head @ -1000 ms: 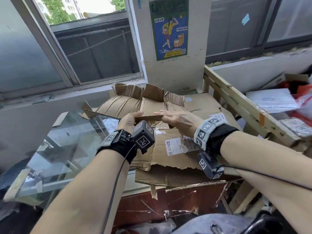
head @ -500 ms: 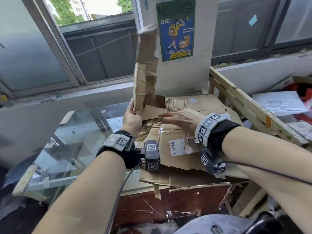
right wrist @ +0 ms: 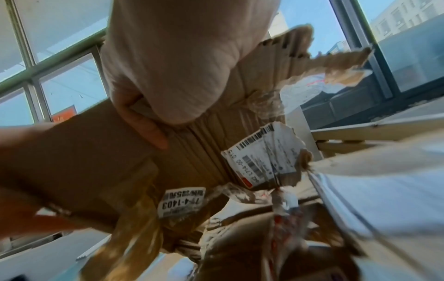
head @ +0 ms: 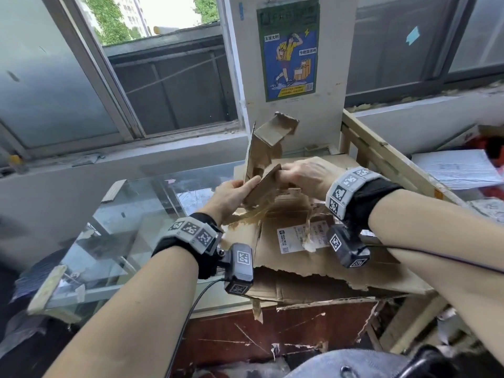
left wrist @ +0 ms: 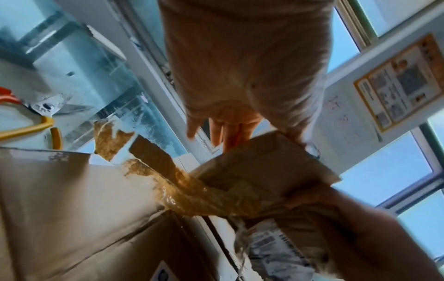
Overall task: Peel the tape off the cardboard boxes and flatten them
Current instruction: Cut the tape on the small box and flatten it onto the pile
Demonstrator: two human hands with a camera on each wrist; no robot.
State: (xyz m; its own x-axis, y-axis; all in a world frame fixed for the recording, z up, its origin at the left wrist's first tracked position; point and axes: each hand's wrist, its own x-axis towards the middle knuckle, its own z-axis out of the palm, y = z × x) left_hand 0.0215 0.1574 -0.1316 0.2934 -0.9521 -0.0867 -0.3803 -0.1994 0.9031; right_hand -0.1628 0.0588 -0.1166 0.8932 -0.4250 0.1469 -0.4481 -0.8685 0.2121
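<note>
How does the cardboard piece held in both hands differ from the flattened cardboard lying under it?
The held cardboard piece is raised and folded, standing up; the flattened cardboard lies flat. The left hand and right hand grip the held piece; neither hand grips the flat one. Both are brown, torn, and carry white labels.

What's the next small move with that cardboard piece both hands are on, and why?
Probably fold it down onto the flattened stack. The left hand and right hand both grip the torn cardboard piece, which stands nearly upright with its top flap bent, and brown tape trails from it.
</note>
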